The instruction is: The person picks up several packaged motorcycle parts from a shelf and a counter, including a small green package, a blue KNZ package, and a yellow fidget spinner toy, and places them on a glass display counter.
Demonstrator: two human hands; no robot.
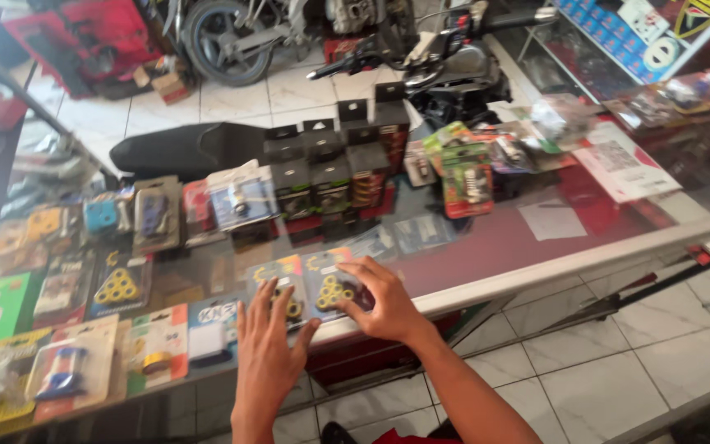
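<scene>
While the blister pack of yellow rollers (pixel 332 289) lies flat near the front edge of the glass bench (pixel 536 267), the right hand (pixel 384 304) rests on it with its fingers curled over the pack's right side, touching rather than pinching. The left hand (pixel 269 349) hovers just left of that pack, fingers spread and holding nothing, above a second roller pack (pixel 283 284). I'd judge the packs are being sorted or squared up; lifting one would need a firmer pinch at its edge. Farther back from the pack stand black boxes (pixel 330 168).
</scene>
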